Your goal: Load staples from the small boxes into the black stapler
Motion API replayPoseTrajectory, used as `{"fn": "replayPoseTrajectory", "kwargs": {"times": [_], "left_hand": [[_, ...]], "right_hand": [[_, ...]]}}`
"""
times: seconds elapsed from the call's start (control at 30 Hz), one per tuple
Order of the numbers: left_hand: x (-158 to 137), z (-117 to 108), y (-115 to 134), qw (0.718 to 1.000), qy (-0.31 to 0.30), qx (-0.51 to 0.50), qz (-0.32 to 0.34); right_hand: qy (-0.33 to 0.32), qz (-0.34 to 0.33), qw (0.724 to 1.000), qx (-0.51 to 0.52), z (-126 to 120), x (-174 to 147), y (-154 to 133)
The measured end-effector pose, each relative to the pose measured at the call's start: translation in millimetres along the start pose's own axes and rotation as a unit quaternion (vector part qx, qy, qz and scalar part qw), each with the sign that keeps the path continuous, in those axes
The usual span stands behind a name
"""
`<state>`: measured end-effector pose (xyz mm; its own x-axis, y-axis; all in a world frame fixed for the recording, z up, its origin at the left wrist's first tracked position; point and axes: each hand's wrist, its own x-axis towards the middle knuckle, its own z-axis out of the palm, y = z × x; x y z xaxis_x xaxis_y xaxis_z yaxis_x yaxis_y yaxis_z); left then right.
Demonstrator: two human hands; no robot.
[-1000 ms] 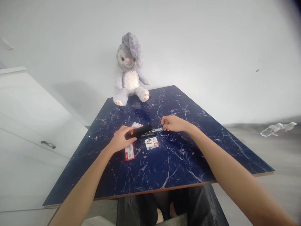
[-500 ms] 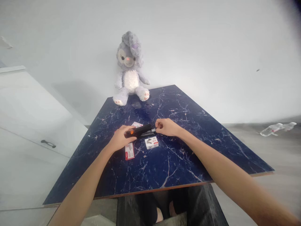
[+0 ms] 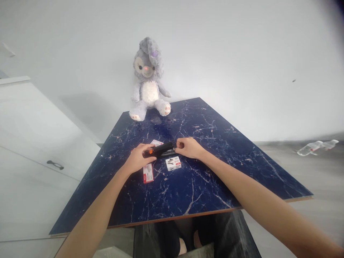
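Observation:
A black stapler (image 3: 164,149) with an orange spot lies across the middle of the table. My left hand (image 3: 138,157) is closed around its left end, thumb in front and fingers behind. At the other end, my right hand (image 3: 188,147) has its fingers curled in, with thumb and fingertips against the stapler's tip. Just in front of the stapler sits a small white box (image 3: 173,163) printed with a black picture. A red and white box (image 3: 148,173) lies below my left hand. Behind the stapler, a white and red card or box (image 3: 156,142) is partly covered.
A grey plush rabbit (image 3: 149,91) sits at the far edge of the dark blue marbled table (image 3: 215,172), against the wall. To the left stands a white cabinet (image 3: 32,172) with a dark handle. Clear plastic bottles (image 3: 311,147) lie on the floor at right.
My right hand has moved slightly left against the stapler's tip. The silvery part that stuck out there now shows less. My left hand stays in place.

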<state>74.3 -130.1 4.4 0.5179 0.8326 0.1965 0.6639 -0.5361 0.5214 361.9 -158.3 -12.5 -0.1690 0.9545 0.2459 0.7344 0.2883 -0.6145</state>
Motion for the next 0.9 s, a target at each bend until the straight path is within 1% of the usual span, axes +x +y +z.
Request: {"fn": "replayPoseTrajectory", "kwargs": {"times": [0.27,0.9], "left_hand": [[-0.6,-1.8,0.4,1.000,0.004,0.017,0.003],[-0.6,-1.2,1.7,1.000,0.001,0.017,0.003]], "right_hand": [[0.023,-0.009,0.999,-0.046,4.9,0.6,2.8],[0.011,0.003,0.997,-0.080,7.1,2.0,2.3]]}}
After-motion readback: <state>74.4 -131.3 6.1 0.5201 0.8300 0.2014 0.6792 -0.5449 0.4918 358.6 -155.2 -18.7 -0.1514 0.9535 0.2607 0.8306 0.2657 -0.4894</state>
